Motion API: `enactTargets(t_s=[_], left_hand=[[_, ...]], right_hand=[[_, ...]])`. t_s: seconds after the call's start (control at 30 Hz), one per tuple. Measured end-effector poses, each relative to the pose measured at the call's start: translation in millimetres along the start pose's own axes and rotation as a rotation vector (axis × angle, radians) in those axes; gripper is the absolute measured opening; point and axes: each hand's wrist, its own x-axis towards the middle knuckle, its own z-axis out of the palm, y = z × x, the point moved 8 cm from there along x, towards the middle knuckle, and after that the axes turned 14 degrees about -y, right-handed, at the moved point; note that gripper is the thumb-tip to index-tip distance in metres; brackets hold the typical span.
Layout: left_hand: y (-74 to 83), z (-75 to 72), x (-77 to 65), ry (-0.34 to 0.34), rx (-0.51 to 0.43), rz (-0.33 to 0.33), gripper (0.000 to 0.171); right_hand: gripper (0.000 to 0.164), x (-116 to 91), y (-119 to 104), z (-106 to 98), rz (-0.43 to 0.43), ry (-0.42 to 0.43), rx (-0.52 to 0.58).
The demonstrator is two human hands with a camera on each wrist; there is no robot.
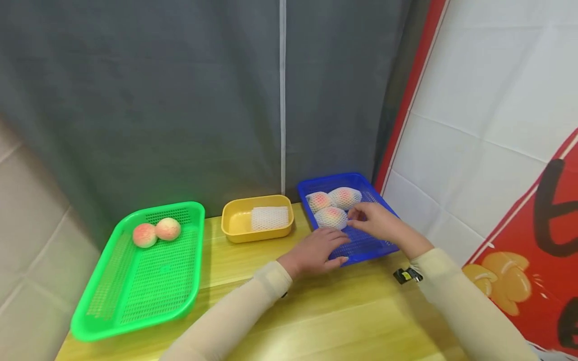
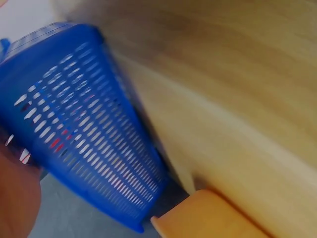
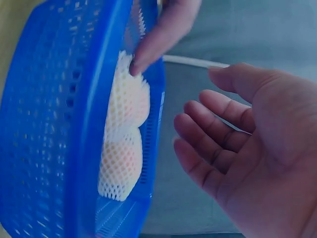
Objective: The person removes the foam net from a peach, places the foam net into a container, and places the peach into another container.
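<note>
Three peaches in white foam nets lie in a blue basket (image 1: 361, 248); the nearest netted peach (image 1: 331, 218) sits between my hands. My left hand (image 1: 313, 252) is over the basket's near left rim with its fingers loosely bent. In the right wrist view, a fingertip of that hand (image 3: 166, 37) overlaps a netted peach (image 3: 121, 99). My right hand (image 1: 377, 220) hovers over the basket's right side. Its fingers (image 3: 218, 134) are loosely curved with nothing between them. The left wrist view shows the basket's slotted side wall (image 2: 99, 124).
A yellow tray (image 1: 235, 220) with folded white foam nets (image 1: 269, 218) stands left of the basket. Farther left, a green basket (image 1: 198, 260) holds two bare peaches (image 1: 168, 228). A grey curtain (image 1: 180, 100) hangs behind the wooden table (image 1: 316, 321).
</note>
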Motion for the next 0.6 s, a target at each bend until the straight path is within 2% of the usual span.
enactTargets(t_s=[0.2,0.43,0.6], left_hand=[[0.0,15.2,1.7,-0.021,0.047,-0.006,0.059],[0.2,17.5,0.8,-0.02,0.038,-0.009,0.06],[-0.8,19.1,1.8,-0.024,0.04,-0.022,0.06]], right_hand=[[0.021,34,10,-5,-0.042,-0.051,-0.115],[0.046,75,16,1,-0.037,-0.192,-0.179],[0.053,92,15,12,-0.037,-0.283,-0.252]])
